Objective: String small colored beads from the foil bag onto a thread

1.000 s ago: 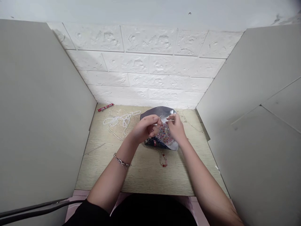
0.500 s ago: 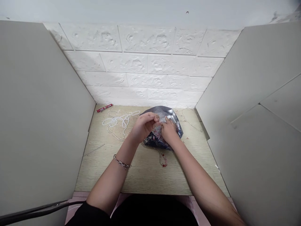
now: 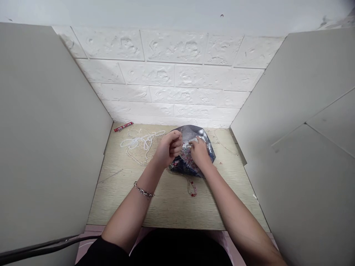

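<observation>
A shiny silver and dark blue bag (image 3: 210, 147) lies flattened on the table, with many small pink, red and clear beads (image 3: 187, 155) heaped on it. My left hand (image 3: 169, 147) is raised at the bag's left side, fingers curled and thumb pressed down. A thin tip shows above the thumb; what it belongs to is too small to make out. My right hand (image 3: 200, 152) rests over the bag beside the beads, its fingers stretched forward and apart, holding nothing visible. In front of the bag lies a beaded strand (image 3: 192, 187) ending in a red and pink loop.
White and clear bead strands (image 3: 141, 142) lie tangled at the back left, near a small red packet (image 3: 123, 126). A thin stick-like piece (image 3: 111, 176) lies on the left of the wooden table (image 3: 183, 210). Grey panels (image 3: 291, 111) flank both sides, and a white brick-pattern wall (image 3: 174, 75) stands behind.
My left hand's fingers have curled in, and it has drawn slightly away from my right hand. More beads show between them. My right hand has barely moved.
</observation>
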{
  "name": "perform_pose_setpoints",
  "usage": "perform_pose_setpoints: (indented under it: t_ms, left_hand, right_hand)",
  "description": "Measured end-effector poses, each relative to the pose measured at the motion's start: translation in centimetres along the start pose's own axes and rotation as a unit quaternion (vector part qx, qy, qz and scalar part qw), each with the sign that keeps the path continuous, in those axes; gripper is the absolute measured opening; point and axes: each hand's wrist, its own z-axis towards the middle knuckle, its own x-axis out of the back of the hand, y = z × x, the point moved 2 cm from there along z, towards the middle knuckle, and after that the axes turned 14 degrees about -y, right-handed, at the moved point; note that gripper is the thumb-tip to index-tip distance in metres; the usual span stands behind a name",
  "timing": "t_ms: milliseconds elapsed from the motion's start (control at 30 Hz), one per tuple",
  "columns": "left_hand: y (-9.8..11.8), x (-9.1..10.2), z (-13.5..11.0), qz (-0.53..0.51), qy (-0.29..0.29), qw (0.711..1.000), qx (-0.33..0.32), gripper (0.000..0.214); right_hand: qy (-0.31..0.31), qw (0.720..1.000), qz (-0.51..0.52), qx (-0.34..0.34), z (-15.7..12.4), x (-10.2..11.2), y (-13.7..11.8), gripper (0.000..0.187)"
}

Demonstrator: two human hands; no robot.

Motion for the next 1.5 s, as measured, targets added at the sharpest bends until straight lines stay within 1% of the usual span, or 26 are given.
perform_pose_setpoints:
  t_ms: [67,133,200,267,367,433,600,667,733,833,900,967,1067,1133,1200,1300,1367,1500]
  left_hand:
    - [-0.1,0.2,0.1,0.007,0.013,1.000,-0.004,0.013]
    - [-0.3,0.4,0.2,0.024,0.027,0.999,-0.011,0.013]
    - [-0.3,0.5,0.2,0.047,0.044,0.998,-0.027,0.014]
    - [-0.3,0.5,0.2,0.060,0.056,0.995,-0.047,0.016]
    - [-0.2,0.6,0.3,0.048,0.069,0.994,-0.067,0.016]
    - [-0.1,0.6,0.3,0.040,0.076,0.994,-0.073,0.015]
    - [-0.4,0.7,0.4,0.050,0.074,0.993,-0.075,0.014]
    - [-0.5,0.9,0.4,0.045,0.074,0.993,-0.074,0.014]
    - [-0.7,0.9,0.5,0.035,0.078,0.993,-0.077,0.014]
    - [-0.7,1.0,0.6,0.011,0.089,0.992,-0.089,0.012]
    - [-0.7,0.9,0.7,-0.002,0.096,0.991,-0.092,0.012]
    - [-0.8,0.9,0.7,-0.003,0.098,0.991,-0.091,0.012]
    - [-1.0,1.0,0.8,0.000,0.095,0.991,-0.091,0.012]
    - [-1.1,1.1,0.8,0.001,0.093,0.991,-0.092,0.012]
    - [-1.2,1.2,0.9,0.002,0.091,0.991,-0.093,0.011]
    - [-1.2,1.2,0.9,-0.002,0.087,0.992,-0.094,0.012]
    - [-1.1,1.0,0.8,-0.010,0.081,0.992,-0.092,0.015]
    - [-0.8,0.7,0.5,-0.032,0.067,0.994,-0.080,0.014]
  right_hand:
    - [-0.004,1.000,-0.001,-0.006,0.2,-0.1,-0.1,0.038]
    - [-0.024,1.000,-0.007,-0.012,0.2,-0.2,-0.2,0.038]
    - [-0.045,0.999,-0.015,-0.013,0.1,-0.3,-0.2,0.038]
    - [-0.053,0.998,-0.021,-0.011,-0.1,-0.2,-0.4,0.035]
    - [-0.050,0.999,-0.019,0.007,-0.4,0.3,-0.6,0.034]
    - [-0.061,0.998,-0.009,0.027,-0.6,0.5,-0.9,0.036]
    - [-0.133,0.989,0.015,0.064,-1.0,0.2,-1.6,0.039]
    - [-0.157,0.986,0.013,0.062,-1.1,0.0,-1.6,0.039]
    - [-0.151,0.988,0.000,0.036,-1.2,0.0,-1.4,0.039]
    - [-0.100,0.995,-0.019,-0.014,-1.2,0.5,-0.8,0.037]
    - [-0.075,0.997,-0.013,-0.021,-1.3,1.1,-0.6,0.036]
    - [-0.083,0.997,0.009,0.002,-1.6,1.5,-0.7,0.036]
    - [-0.144,0.987,0.043,0.056,-2.2,1.7,-1.2,0.032]
    - [-0.172,0.982,0.045,0.065,-2.4,1.6,-1.3,0.028]
    - [-0.163,0.985,0.028,0.049,-2.4,1.6,-1.1,0.031]
    - [-0.117,0.993,0.003,0.023,-2.1,1.6,-0.6,0.038]
    - [-0.101,0.995,0.004,0.021,-1.9,1.6,-0.3,0.039]
    - [-0.117,0.992,0.014,0.033,-2.0,1.1,-0.2,0.038]
